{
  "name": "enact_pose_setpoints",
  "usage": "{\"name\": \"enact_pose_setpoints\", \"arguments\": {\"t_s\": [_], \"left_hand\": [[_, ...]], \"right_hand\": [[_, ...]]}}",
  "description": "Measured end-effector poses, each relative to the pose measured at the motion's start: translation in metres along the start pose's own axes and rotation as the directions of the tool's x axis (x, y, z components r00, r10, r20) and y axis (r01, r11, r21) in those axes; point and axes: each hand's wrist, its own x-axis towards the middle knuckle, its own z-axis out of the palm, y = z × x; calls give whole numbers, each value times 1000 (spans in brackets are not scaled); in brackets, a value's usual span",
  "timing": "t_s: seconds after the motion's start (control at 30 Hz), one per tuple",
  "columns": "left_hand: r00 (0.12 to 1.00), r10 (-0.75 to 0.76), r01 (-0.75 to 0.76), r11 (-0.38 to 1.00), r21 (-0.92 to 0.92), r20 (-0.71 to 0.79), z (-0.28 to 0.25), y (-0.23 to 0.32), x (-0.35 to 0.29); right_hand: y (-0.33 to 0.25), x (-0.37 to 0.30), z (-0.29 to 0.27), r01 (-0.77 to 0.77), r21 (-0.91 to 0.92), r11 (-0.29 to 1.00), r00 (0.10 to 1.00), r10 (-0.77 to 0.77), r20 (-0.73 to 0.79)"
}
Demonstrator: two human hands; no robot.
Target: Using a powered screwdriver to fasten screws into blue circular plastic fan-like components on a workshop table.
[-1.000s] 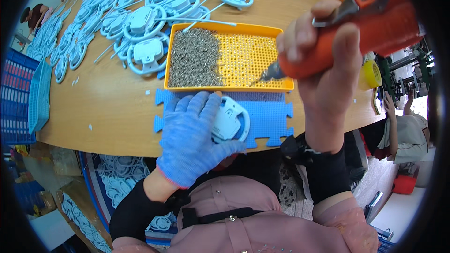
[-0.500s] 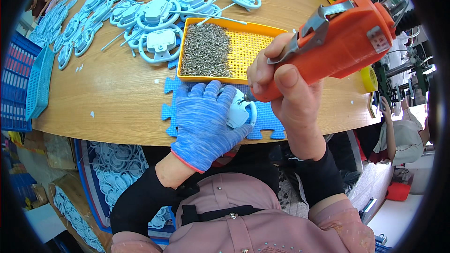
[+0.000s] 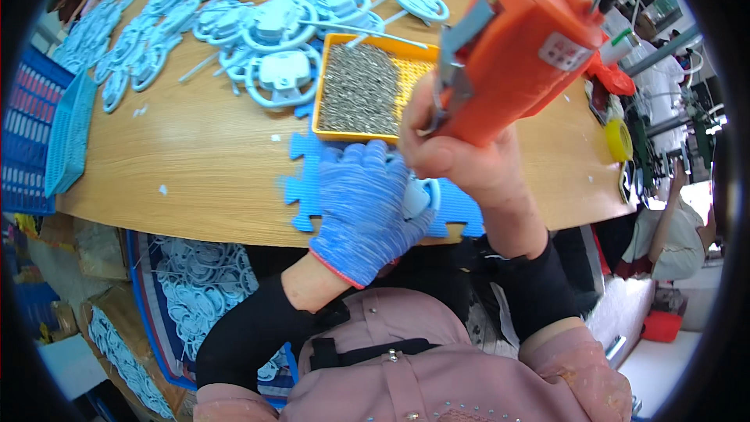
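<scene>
My right hand (image 3: 469, 160) is wrapped around an orange electric screwdriver (image 3: 519, 55) with a metal lever on its side. Its tip is hidden behind the hand. My left hand (image 3: 361, 207), in a blue knitted glove, holds a light-blue plastic part (image 3: 420, 197) with a rounded frame down on a blue foam mat (image 3: 457, 205). The glove covers much of that part. Just beyond both hands lies a yellow tray (image 3: 336, 137), its left side heaped with small screws (image 3: 359, 87).
Many similar light-blue parts (image 3: 283, 70) with thin rods are piled across the far left of the wooden table (image 3: 203, 156). Blue baskets (image 3: 69, 137) stand at the left edge. Yellow tape (image 3: 618, 139) lies at the right. Other people are around the table.
The screwdriver has come up and left, tilting more upright; earlier its tip was at the plastic part. In the picture, the table, tray and left hand have shifted slightly to the right.
</scene>
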Motion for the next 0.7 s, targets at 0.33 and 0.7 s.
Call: {"name": "enact_pose_setpoints", "arguments": {"t_s": [0.33,0.7], "left_hand": [[980,-38,-71,846,528,194,-147,-46,-2],[920,-390,359,876,322,35,-93,-164,183]], "right_hand": [[1,5,-104,340,50,939,877,-297,-379],[28,21,-116,321,24,947,865,-283,-415]]}}
